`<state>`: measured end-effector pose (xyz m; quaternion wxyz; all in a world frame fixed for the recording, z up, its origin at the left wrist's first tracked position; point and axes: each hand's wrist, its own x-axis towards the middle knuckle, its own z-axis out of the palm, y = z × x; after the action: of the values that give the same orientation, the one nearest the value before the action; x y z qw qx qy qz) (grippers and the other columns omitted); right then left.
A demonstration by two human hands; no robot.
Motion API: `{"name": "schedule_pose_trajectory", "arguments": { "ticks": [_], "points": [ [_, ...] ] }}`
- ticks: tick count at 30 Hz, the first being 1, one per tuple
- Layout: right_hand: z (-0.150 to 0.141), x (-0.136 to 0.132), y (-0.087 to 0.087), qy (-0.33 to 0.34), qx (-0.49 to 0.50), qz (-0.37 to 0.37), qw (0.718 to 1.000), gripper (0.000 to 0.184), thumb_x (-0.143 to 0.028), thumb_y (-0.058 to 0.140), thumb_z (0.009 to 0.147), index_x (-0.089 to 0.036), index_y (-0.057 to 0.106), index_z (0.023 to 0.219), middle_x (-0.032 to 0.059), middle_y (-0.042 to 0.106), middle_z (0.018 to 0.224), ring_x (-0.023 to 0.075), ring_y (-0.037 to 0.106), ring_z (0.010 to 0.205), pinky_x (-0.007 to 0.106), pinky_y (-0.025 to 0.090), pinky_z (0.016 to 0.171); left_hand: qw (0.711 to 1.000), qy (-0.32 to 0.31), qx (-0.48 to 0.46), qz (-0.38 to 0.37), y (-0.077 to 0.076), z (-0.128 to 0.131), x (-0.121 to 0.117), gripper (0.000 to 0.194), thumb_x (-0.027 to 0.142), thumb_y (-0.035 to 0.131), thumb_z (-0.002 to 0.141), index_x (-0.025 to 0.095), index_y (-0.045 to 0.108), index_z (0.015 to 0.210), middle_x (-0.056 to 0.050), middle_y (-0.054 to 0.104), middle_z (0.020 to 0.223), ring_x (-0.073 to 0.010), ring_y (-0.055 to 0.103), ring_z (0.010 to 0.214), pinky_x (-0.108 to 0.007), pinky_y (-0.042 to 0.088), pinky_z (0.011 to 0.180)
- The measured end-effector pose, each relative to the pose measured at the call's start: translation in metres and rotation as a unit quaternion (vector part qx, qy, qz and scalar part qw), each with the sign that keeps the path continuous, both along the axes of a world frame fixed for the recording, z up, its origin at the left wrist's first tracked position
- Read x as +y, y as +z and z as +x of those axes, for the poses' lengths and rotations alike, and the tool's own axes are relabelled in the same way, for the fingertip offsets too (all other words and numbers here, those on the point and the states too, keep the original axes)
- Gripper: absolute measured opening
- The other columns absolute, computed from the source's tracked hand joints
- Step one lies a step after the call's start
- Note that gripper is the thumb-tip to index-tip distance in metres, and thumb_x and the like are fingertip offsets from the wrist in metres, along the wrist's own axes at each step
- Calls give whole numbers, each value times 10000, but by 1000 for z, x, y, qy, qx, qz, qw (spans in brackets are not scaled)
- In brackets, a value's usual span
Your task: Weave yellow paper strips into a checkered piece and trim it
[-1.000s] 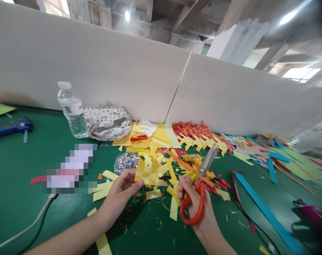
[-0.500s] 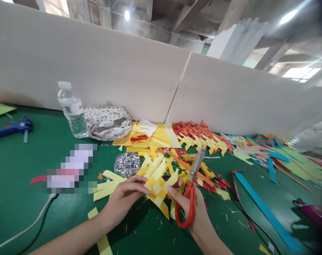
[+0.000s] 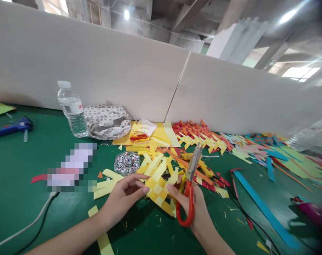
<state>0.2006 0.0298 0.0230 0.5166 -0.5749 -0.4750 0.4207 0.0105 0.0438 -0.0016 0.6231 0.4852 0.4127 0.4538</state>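
Observation:
A checkered woven piece of yellow and pale-yellow paper strips (image 3: 157, 191) is held between my two hands, with loose strip ends sticking out. My left hand (image 3: 127, 193) pinches its left side with thumb and fingers. My right hand (image 3: 195, 203) grips its right side with the thumb on top. That same hand also carries scissors (image 3: 189, 209) with red handles, their blades pointing up and away. Fingers of my right hand behind the paper are partly hidden. Just beyond lie more yellow strips (image 3: 154, 164) and a bag of googly eyes (image 3: 127, 163).
On the green table (image 3: 57, 226) stand a water bottle (image 3: 73, 113) and a floral cloth bundle (image 3: 108, 122). Finished-looking woven paper fish (image 3: 200, 136) lie by the white partition (image 3: 124, 63). A blue glue gun (image 3: 15, 127) is at left, a blue strip (image 3: 264, 207) at right.
My left thumb has come onto the front left edge of the woven paper. A strip end at the bottom has swung to the right. The scissors stay in my right hand.

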Motion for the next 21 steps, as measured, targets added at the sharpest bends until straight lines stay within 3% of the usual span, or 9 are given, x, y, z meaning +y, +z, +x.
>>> {"name": "schedule_pose_trajectory", "arguments": {
  "ticks": [3,5,7,9,12,14,16,19,21],
  "points": [
    [14,3,9,-2,-179,1,984,324,-451,685,639,-192,522,745,10,593,682,169,577,597,281,472,566,999,25,33,15,9,-4,1,216,323,688,705,210,639,882,8,660,747,-120,591,688,-193,455,606],
    [29,2,13,-3,-354,-26,935,313,-453,669,635,-191,562,770,17,606,669,184,570,560,296,452,530,997,49,52,37,21,-10,2,203,333,684,708,214,641,867,3,673,784,-131,608,729,-209,475,659],
    [44,-1,12,6,-494,-37,869,272,-432,637,648,-188,591,762,49,635,733,236,604,657,342,471,593,995,63,60,51,32,-17,3,192,350,672,718,215,645,852,3,677,794,-136,617,739,-214,485,668],
    [59,-6,8,12,-562,-38,826,286,-391,610,658,-181,623,851,87,657,906,282,620,816,388,487,698,995,53,64,51,40,-25,5,200,355,666,726,217,642,869,3,680,793,-138,622,742,-216,489,674],
    [73,-14,4,-8,-597,-30,802,412,-382,612,656,-150,618,996,127,639,1043,317,600,943,447,473,812,996,5,80,31,40,-33,7,197,349,663,727,203,639,856,2,676,738,-141,622,721,-233,492,683],
    [73,-19,8,-28,-581,11,814,478,-433,624,659,-155,605,1048,138,611,1116,335,555,1037,481,436,884,996,-7,82,19,36,-34,7,203,348,674,713,195,635,840,3,671,718,-139,621,700,-242,493,684],
    [63,-23,16,-17,-510,47,859,544,-488,638,663,-205,561,1122,112,557,1213,323,495,1129,487,398,939,997,-13,82,9,31,-30,4,210,347,680,703,188,629,830,3,667,725,-136,622,688,-251,495,689],
    [36,-22,26,104,-283,29,953,638,-446,665,685,-258,423,1245,74,533,1250,250,505,1136,390,449,912,995,-30,98,18,28,-19,-4,208,353,665,715,185,618,828,3,663,733,-140,628,687,-256,499,685],
    [21,-17,27,146,-161,2,976,528,-414,670,700,-235,479,1159,64,630,1069,212,603,970,334,501,817,987,-65,134,52,29,-13,-9,200,364,625,749,188,616,844,-9,674,756,-156,637,708,-259,503,668]
  ]
}}
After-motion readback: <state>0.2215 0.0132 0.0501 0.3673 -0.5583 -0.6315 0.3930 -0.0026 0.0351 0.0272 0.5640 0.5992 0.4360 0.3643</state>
